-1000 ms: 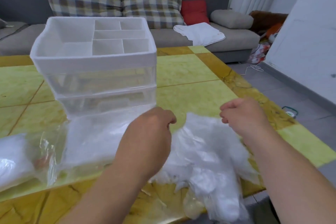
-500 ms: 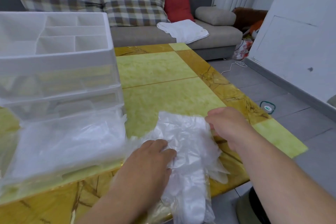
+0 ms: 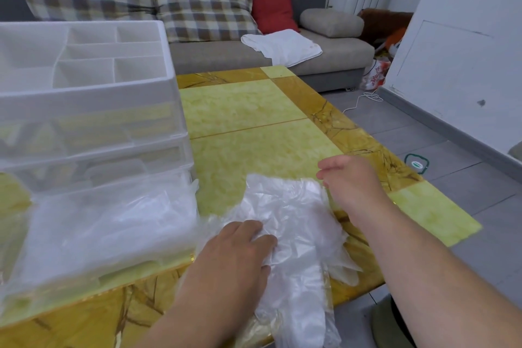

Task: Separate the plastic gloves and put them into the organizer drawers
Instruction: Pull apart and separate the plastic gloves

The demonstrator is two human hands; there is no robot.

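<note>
A crumpled pile of clear plastic gloves (image 3: pixel 293 215) lies at the near right corner of the table, hanging over the front edge. My left hand (image 3: pixel 240 248) presses flat on the pile's left side, fingers spread. My right hand (image 3: pixel 350 183) hovers at the pile's upper right edge, fingers loosely curled, holding nothing that I can see. The white organizer (image 3: pixel 84 99) stands at the left, with a divided top tray and clear drawers. Its lowest drawer (image 3: pixel 107 223) is pulled out towards me and holds clear gloves.
The yellow and brown marble table (image 3: pixel 254 127) ends just right of my right hand. Behind it is a grey sofa (image 3: pixel 324 56) with checked cushions, a red cushion and a white cloth. A white cable lies on the grey floor at the right.
The view has swung right, so the organizer sits further left. My left hand went from above the open drawer onto the glove pile. My right hand lifted slightly off the pile's edge.
</note>
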